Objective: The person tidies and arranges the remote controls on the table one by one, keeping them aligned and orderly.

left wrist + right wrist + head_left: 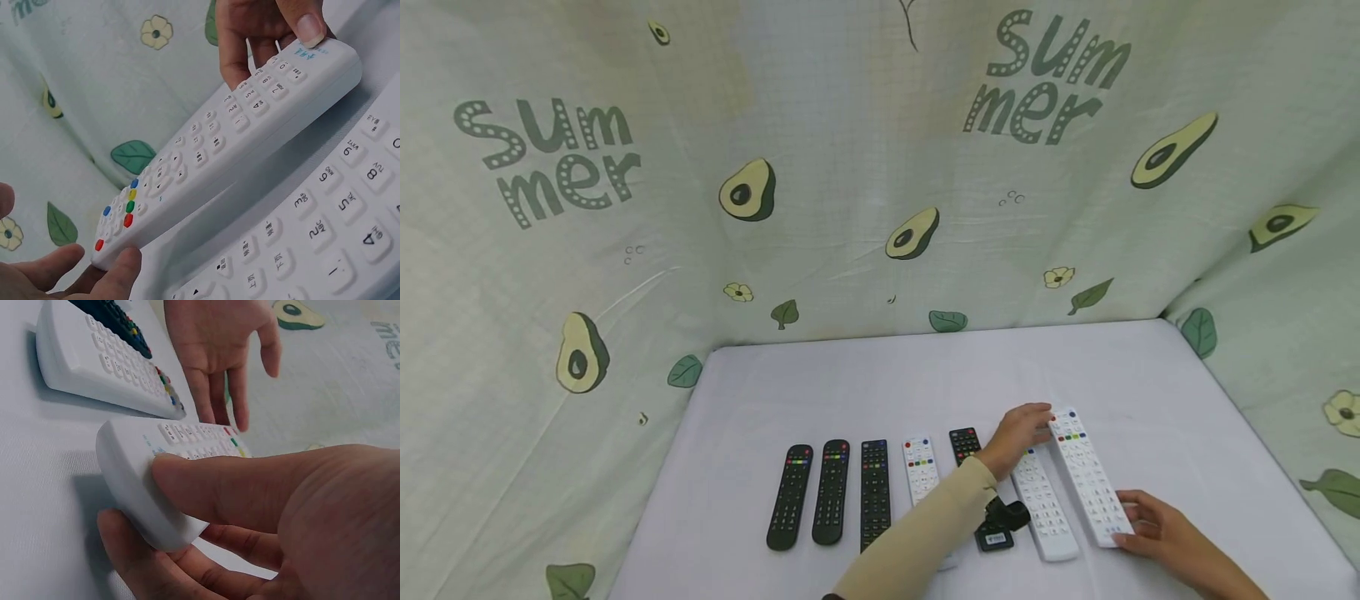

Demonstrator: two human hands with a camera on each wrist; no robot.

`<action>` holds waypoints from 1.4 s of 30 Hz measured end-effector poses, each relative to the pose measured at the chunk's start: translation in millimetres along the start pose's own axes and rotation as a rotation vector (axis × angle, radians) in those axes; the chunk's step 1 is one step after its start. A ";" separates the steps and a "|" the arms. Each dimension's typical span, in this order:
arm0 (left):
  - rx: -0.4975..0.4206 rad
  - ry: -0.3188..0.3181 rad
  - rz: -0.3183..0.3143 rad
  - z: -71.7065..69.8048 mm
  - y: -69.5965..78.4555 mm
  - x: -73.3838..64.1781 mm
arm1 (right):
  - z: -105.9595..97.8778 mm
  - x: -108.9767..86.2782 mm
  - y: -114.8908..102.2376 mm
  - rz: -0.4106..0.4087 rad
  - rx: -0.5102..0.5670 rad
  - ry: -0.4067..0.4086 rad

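At the right end of a row, a white remote control [1086, 475] with coloured buttons near its top is tilted, its near end lifted off the cloth. My right hand [1165, 533] pinches that near end; the thumb [206, 487] lies on the button face and the fingers are beneath. At the far end, my left hand [1021, 433] has its fairly straight fingertips against the remote's edge by the red button. Below my left hand lies a second white remote control [1045, 512], parallel to the first and partly covered at its top.
Further left are three black remotes [790, 497] [831, 492] [875, 492], another white remote [921, 467] and a black one [964, 442], the last two partly behind my left sleeve [917, 533]. A white cloth [850, 383] covers the table; a printed curtain [835, 125] hangs behind.
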State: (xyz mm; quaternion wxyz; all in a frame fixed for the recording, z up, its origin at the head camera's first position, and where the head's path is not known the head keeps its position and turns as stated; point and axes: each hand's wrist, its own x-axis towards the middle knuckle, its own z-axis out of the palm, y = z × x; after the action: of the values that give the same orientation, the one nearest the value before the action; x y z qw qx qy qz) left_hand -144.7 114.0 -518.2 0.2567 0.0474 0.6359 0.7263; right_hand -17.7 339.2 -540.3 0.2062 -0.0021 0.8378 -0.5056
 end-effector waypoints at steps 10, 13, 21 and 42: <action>0.054 -0.030 -0.021 8.1 -6.9 0.2 | 0.2 -2.1 3.6 -0.055 -0.131 0.032; 0.059 -0.041 -0.040 9.6 -6.9 -0.9 | 1.2 -2.2 3.2 -0.092 -0.191 0.045; 0.088 -0.064 -0.050 13.4 -5.1 -4.8 | 4.8 -2.4 -5.3 -0.022 -0.306 0.089; 0.167 -0.115 0.030 -18.9 -2.3 -23.0 | -7.9 9.3 -21.6 0.058 -0.428 0.151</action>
State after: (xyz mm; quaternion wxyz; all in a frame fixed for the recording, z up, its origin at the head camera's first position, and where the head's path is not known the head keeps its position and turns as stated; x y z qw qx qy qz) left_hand -131.5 87.1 -518.0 0.2771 0.1195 0.6776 0.6707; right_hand -33.4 333.3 -521.9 0.1521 0.0163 0.9387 -0.3088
